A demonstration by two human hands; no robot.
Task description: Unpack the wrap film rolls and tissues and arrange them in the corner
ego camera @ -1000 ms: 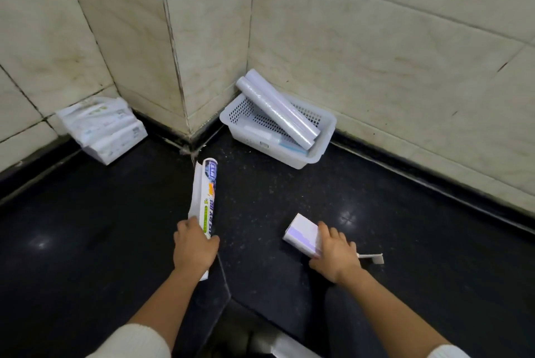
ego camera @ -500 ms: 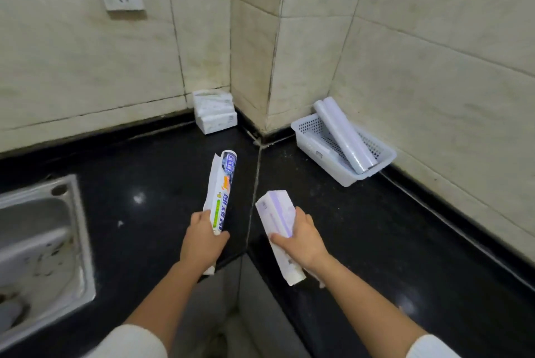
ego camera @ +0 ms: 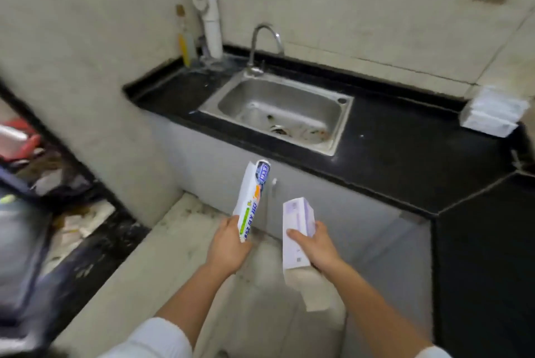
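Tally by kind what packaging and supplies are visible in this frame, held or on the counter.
Printed wrap film sleeve, in left hand: 1
White-purple carton, in right hand: 1
Tissue pack stack on counter: 1
Total: 3

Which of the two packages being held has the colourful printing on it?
The long wrapper in the left hand, printed green, orange and blue. The box in the right hand is plain pale purple and white.
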